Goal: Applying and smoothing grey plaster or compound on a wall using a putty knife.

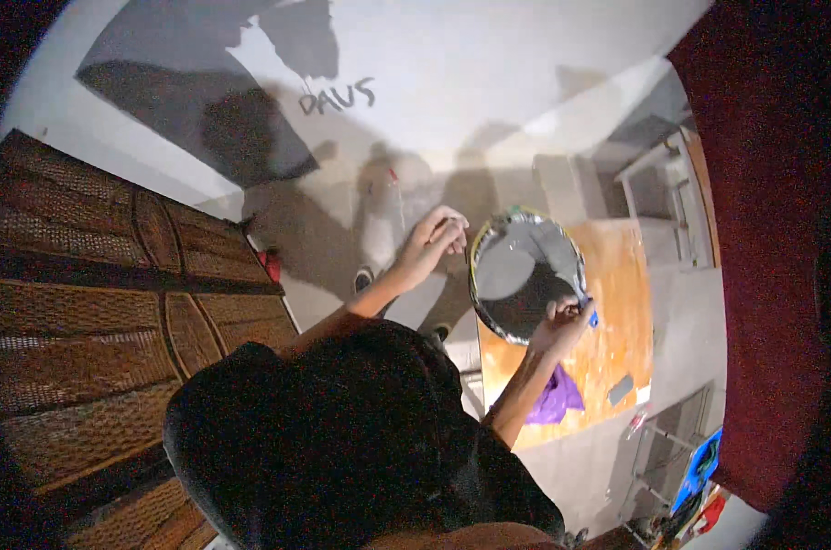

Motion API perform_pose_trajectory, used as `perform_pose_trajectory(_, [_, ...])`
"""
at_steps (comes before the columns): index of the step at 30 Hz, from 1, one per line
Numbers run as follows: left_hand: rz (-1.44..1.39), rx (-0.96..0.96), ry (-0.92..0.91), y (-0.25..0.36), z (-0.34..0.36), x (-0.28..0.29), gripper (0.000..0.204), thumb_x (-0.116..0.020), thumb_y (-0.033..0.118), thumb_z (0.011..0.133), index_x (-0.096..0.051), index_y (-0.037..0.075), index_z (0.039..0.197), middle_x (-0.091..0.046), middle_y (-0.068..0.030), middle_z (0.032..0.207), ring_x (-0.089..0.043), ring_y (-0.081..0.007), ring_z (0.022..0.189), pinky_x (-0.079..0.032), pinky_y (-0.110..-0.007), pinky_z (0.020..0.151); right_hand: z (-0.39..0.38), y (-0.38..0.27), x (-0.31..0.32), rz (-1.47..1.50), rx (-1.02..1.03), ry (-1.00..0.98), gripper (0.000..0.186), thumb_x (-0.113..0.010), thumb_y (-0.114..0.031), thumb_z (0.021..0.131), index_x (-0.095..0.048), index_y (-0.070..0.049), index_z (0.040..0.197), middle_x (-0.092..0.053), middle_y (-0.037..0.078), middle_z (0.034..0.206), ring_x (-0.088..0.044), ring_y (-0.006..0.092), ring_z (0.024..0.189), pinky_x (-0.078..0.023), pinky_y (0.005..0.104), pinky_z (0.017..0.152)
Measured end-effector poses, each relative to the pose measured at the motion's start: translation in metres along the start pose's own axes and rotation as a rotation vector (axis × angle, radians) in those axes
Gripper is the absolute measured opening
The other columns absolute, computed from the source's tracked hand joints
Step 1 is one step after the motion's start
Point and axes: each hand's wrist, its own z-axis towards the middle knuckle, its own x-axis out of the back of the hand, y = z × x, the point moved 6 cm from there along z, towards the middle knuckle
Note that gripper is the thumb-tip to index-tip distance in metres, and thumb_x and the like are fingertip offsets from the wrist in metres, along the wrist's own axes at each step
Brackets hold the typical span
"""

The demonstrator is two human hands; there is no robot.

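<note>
A round bucket (pixel 504 264) of grey paint, its rim smeared, stands on a light wooden board (pixel 617 270). My right hand (pixel 562 327) grips a blue-handled tool (pixel 591 310) at the bucket's right front rim; the tool's far end rests by the rim. My left hand (pixel 434 240) hangs in the air just left of the bucket, fingers curled; whether anything is inside them cannot be seen. A purple cloth (pixel 555 396) and a small grey flat piece (pixel 621 390) lie on the board.
A partly grey-painted wall (pixel 489 64) rises ahead. Brown woven panels (pixel 86 339) line the left, with a small red object (pixel 270 265) nearby. A white stool-like frame (pixel 672 192), dark red curtain (pixel 764 275) and metal stepladder with blue part (pixel 695 467) are at right.
</note>
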Motion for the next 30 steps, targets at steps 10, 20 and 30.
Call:
perform_pose_trajectory(10, [-0.051,-0.248,0.016,0.073,0.031,0.186,0.013,-0.046,0.015,0.101,-0.053,0.004,0.104,-0.059,-0.0031,0.083,-0.056,-0.0097,0.076,-0.043,-0.024,0.068,-0.014,0.110,-0.175,0.107,0.009,0.051,0.048,-0.040,-0.042,0.102,-0.053,-0.008,0.070,-0.053,0.003,0.061,-0.042,0.0115,0.045,-0.033,0.0232,0.040])
perform_pose_trajectory(20, [-0.131,-0.233,0.337,0.102,0.017,0.351,0.014,-0.044,0.012,0.101,-0.052,0.001,0.105,-0.058,-0.0053,0.081,-0.055,-0.0106,0.073,-0.043,-0.024,0.067,-0.002,0.252,-0.376,-0.057,0.055,-0.256,0.031,-0.044,-0.038,0.102,-0.055,-0.011,0.110,-0.053,-0.001,0.069,-0.048,0.0082,0.060,-0.037,0.0234,0.050])
perform_pose_trajectory(30, [-0.110,-0.251,0.539,0.128,0.071,0.473,0.013,-0.046,0.011,0.100,-0.052,0.000,0.103,-0.056,-0.0046,0.084,-0.054,-0.0111,0.078,-0.046,-0.027,0.075,0.002,0.408,-0.561,-0.129,-0.054,-0.553,0.030,-0.044,-0.037,0.102,-0.051,-0.009,0.113,-0.059,0.004,0.078,-0.057,0.0121,0.073,-0.043,0.0265,0.050])
